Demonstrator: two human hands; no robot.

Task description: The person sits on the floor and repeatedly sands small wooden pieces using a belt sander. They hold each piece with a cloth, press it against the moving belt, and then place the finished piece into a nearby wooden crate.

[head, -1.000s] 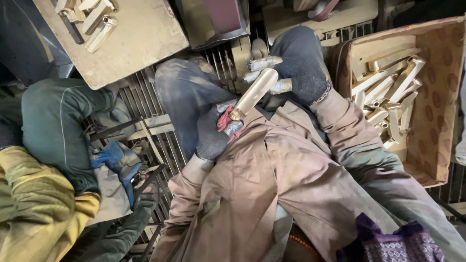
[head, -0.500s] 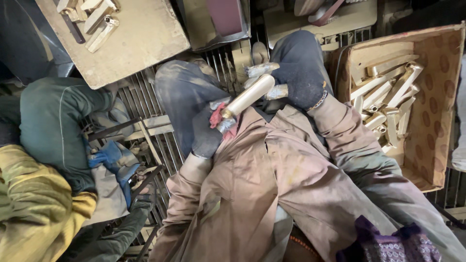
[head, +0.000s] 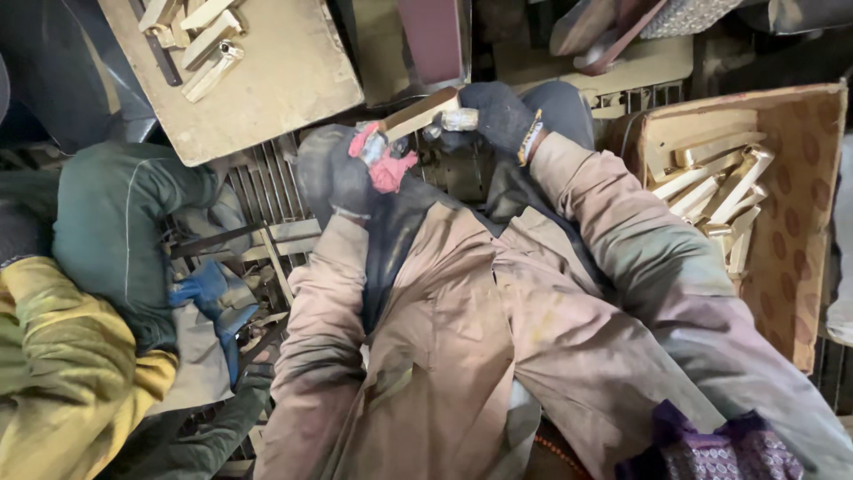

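Here, gloved left hand (head: 342, 173) and right hand (head: 493, 116) both grip brass bar (head: 418, 114); box of brass parts (head: 804, 133) right of bar.

A metal grate floor (head: 267, 191) lies under everything. A flat board (head: 275, 80) sits on it with brass bars (head: 200, 40) on top. A cardboard box (head: 800, 222) holds more bars (head: 720, 191).

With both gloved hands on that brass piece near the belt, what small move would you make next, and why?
Probably ease the brass piece a little further toward the sanding belt. The left hand and right hand grip it at either end, and its far end points at the belt; whether it touches cannot be told.
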